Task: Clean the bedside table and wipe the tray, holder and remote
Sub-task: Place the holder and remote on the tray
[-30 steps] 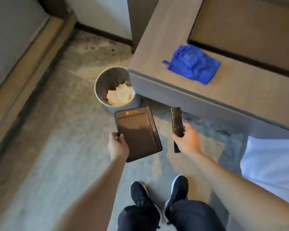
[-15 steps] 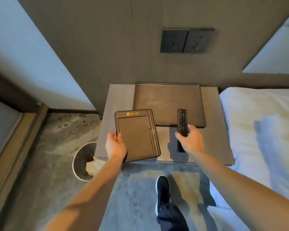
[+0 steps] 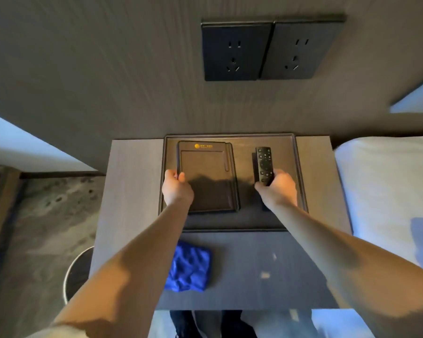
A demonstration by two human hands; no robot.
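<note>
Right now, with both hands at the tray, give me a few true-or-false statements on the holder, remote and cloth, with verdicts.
1. The left hand grips the holder at its left edge. True.
2. The remote lies on the bed. False: the right hand holds it over the tray.
3. The blue cloth lies on the bedside table, nearer the person than the tray. True.
4. The holder sits beside the tray on bare tabletop. False: it is within the tray's rim.

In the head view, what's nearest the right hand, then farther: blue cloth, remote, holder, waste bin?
1. remote, held in the right hand.
2. holder, leftward in the tray.
3. blue cloth, front of the bedside table.
4. waste bin, floor, far left.
</note>
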